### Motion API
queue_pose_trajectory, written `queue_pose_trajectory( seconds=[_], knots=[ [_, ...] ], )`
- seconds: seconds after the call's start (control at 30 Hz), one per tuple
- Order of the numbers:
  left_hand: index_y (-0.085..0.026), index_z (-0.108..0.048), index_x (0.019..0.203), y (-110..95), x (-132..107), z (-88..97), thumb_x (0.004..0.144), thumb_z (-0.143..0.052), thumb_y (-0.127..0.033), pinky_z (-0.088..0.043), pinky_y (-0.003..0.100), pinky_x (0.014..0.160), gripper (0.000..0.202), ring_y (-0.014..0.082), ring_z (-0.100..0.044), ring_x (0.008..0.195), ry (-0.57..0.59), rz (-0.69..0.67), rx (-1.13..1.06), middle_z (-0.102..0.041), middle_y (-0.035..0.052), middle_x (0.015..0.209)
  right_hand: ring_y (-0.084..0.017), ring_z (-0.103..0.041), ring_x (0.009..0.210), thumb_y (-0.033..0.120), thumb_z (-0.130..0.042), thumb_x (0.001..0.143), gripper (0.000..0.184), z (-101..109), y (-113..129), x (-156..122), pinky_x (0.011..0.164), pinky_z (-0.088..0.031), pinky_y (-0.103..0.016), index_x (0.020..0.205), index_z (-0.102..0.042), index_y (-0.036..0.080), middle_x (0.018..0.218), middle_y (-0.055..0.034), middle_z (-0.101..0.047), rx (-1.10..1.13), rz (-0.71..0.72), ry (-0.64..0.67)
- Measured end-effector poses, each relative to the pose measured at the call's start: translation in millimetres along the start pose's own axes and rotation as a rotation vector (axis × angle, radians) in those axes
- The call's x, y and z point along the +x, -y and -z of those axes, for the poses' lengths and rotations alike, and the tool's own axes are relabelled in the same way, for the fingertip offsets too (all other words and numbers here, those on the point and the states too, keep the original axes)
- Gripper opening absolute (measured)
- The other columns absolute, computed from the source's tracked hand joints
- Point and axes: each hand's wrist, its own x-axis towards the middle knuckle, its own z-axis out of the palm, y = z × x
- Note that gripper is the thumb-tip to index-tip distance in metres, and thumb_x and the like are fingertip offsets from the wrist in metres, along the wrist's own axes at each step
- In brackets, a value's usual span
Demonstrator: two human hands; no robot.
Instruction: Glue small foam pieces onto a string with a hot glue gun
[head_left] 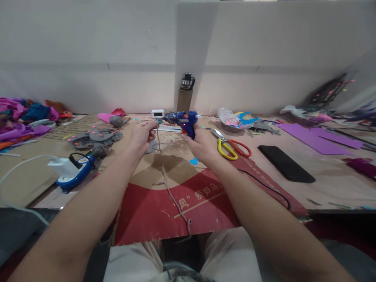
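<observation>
My right hand (pixel 201 147) is wrapped round the grip of a blue hot glue gun (pixel 185 120), its nozzle pointing left. My left hand (pixel 143 135) is closed in a pinch on the top end of a grey cord (pixel 172 196), right at the gun's tip. The cord hangs down from my fingers and trails across a red and tan cardboard sheet (pixel 205 207) toward my lap. A black cable (pixel 270 188) runs from the gun off to the right.
Yellow and orange scissors (pixel 230 149) and a black phone (pixel 286 163) lie to the right. Purple foam sheets (pixel 317 139) lie further right. A white plug on a blue power strip (pixel 72 172), grey felt shapes (pixel 96 138) and fabric scraps (pixel 23 115) are on the left. A bottle (pixel 185 94) stands at the wall.
</observation>
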Motion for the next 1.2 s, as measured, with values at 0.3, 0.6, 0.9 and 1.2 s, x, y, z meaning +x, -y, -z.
queue_pose_trajectory(
  seconds=[0.3,0.6,0.9,1.2],
  knots=[
    [-0.013,-0.057,0.064,-2.3,-5.5,-4.8,0.059,-0.070,-0.025,-0.020,0.013,0.034,0.019,0.0018,-0.036,0.043,-0.004,-0.006,0.029,-0.053,-0.0004,0.063,-0.024,-0.057,0.088,0.027,-0.049,0.080,0.026,-5.4,-5.0,-0.2,0.075,-0.043,-0.036,0.105,-0.051,0.018,0.085,-0.0090,-0.061,-0.022,0.039,0.010],
    [-0.013,-0.054,0.062,-2.8,-5.3,-5.1,0.059,-0.069,-0.025,-0.019,0.014,0.035,0.019,0.0021,-0.035,0.044,-0.010,-0.029,0.053,-0.051,-0.0013,0.061,-0.023,-0.058,0.088,0.026,-0.048,0.080,0.027,-8.1,-10.9,1.1,0.075,-0.044,-0.035,0.106,-0.050,0.019,0.093,-0.0103,-0.062,-0.023,0.061,0.005],
    [-0.015,-0.049,0.059,-3.5,-3.5,-2.3,0.060,-0.068,-0.022,-0.018,0.015,0.035,0.020,0.0030,-0.033,0.043,0.008,-0.085,0.017,-0.046,-0.0032,0.057,-0.023,-0.058,0.085,0.026,-0.048,0.080,0.028,-8.5,-11.8,0.6,0.074,-0.044,-0.036,0.107,-0.050,0.019,0.096,-0.0101,-0.062,-0.004,0.095,-0.006],
    [-0.013,-0.053,0.059,-3.5,-6.0,-5.5,0.060,-0.067,-0.021,-0.018,0.014,0.034,0.016,0.0025,-0.033,0.042,0.006,-0.030,0.051,-0.045,-0.0028,0.056,-0.023,-0.058,0.084,0.025,-0.049,0.079,0.029,-6.3,-6.5,-0.4,0.072,-0.044,-0.035,0.108,-0.050,0.020,0.093,-0.0096,-0.062,-0.013,0.089,-0.006]
  ],
)
